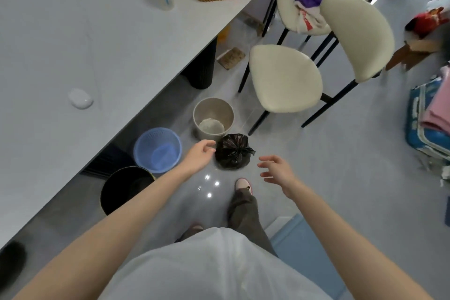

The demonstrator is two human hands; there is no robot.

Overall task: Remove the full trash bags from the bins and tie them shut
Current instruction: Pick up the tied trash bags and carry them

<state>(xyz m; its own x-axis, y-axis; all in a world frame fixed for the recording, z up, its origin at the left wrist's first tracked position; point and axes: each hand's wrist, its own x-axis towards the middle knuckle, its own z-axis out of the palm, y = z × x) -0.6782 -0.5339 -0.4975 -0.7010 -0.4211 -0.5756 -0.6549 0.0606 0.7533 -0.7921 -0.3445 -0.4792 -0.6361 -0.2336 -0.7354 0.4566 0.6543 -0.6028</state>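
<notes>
**Trash bag sat knotted on the floor with both hands open beside it**

Trash bag (232,153), black and bulging, stood on the grey floor (316,165) near the middle of the view. Its neck was gathered into a knot (244,150) on the 3 o'clock side. The left grip (198,156) hovered just beside the bag at 9 o'clock, fingers loosely curled and holding nothing. The right grip (276,170) hung wide and empty at about 4 o'clock, apart from the plastic.

A beige bin (214,106) stood just beside the bag at 11 o'clock with something pale at the bottom. A blue bin (146,146) at 9 o'clock showed no liner. A black bin (114,192) at 8 o'clock sat partly under the edge of the tabletop (73,44), and its inside was too dark to tell whether a bag was in it. A cream chair (285,78) stood at 1 o'clock.

This bag looked finished, so the sensible next check was the knot: a firm tug on both tails would show whether it held. If the black bin did hold a liner, it would be best slid clear of the tabletop first. The rim could then be gathered evenly with both hands and lifted straight up, so that nothing snagged or spilled.
</notes>
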